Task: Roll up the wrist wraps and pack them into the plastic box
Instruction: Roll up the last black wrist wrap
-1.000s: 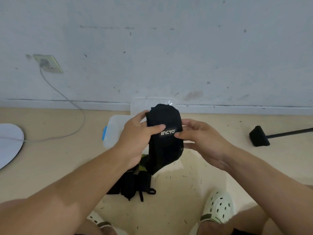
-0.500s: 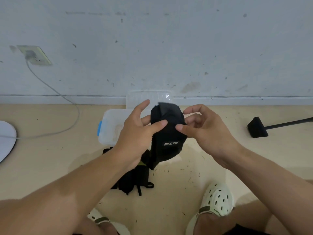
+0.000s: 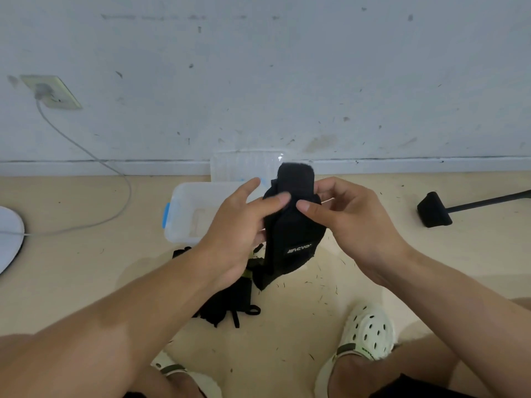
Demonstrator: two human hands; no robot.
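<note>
**Rolling the wrist wrap in mid-air**

Holding a black wrist wrap (image 3: 291, 225) above the floor, both hands work its upper end. The left hand (image 3: 241, 231) pinches it with thumb against curled fingers, forefinger lifted free; the right hand (image 3: 350, 222) pinches the opposite edge, fingers curled. The wrap's tail hangs loose, so rolling looks only begun. More dark wraps (image 3: 227, 305) lie on the floor below. Next, the tail wants winding up tight before going into the open plastic box (image 3: 184, 214) just behind.
</note>
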